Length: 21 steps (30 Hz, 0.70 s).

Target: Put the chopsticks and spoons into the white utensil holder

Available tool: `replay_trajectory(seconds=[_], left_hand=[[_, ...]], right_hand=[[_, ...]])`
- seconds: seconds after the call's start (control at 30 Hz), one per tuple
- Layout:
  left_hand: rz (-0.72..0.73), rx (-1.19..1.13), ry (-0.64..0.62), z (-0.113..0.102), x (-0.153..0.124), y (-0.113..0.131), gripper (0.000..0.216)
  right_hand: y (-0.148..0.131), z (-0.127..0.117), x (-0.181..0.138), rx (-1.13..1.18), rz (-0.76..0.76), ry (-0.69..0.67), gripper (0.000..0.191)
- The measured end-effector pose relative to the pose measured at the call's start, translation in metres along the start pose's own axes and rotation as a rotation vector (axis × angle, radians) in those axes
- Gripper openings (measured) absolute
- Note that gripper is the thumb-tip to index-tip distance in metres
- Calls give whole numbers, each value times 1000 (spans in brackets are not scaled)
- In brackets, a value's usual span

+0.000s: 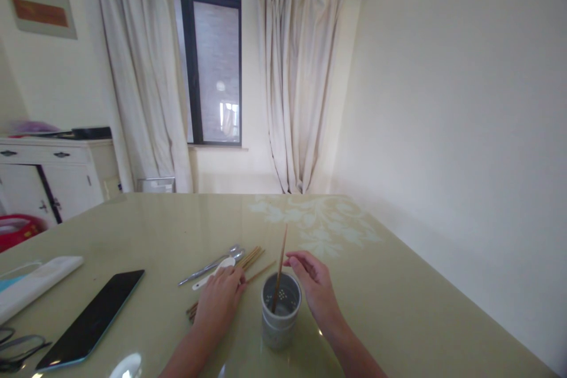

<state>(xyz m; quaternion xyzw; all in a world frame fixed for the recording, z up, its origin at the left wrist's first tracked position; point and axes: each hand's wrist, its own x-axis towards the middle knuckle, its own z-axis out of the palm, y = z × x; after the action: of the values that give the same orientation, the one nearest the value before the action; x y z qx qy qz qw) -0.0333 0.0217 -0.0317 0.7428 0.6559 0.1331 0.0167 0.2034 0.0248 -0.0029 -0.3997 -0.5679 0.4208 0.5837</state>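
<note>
A grey cylindrical utensil holder (278, 331) with holes in its bottom stands upright on the table. One wooden chopstick (282, 248) leans inside it, its upper end above the rim. My right hand (313, 283) is beside the rim, fingers loosely curved and apart, with fingertips close to that chopstick; contact is unclear. My left hand (221, 295) rests over a bundle of chopsticks (251, 257) left of the holder. From its closed fingertips a single chopstick (262, 271) extends toward the holder. Beside the hand lie a white spoon (201, 283) and metal spoons (208, 267).
A black-screened tablet or phone (95, 319) lies at the left, with a white elongated object (42, 283) and dark-framed glasses (22, 349) near it. The glossy table (420, 319) meets a wall (465, 130) on the right. A white cabinet (71, 183) stands beyond.
</note>
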Motion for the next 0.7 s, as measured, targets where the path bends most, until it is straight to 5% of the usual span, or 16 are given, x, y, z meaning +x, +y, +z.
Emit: replay_trajectory(seconds=[0.23,0.43,0.57,0.7], left_hand=[[49,-9,107,3,0,5,25],[106,-357,235,3,-3,28,28],[286,-398,258,5,-6,34,26],[299,-286,311,9,-1,22,32]], right_hand=[[20,0,5,-42,66,-6,65],[30,4,6,82,216,-91,63],[29,10,4,198,291,-173,63],[23,0,13,157,168,-23,57]])
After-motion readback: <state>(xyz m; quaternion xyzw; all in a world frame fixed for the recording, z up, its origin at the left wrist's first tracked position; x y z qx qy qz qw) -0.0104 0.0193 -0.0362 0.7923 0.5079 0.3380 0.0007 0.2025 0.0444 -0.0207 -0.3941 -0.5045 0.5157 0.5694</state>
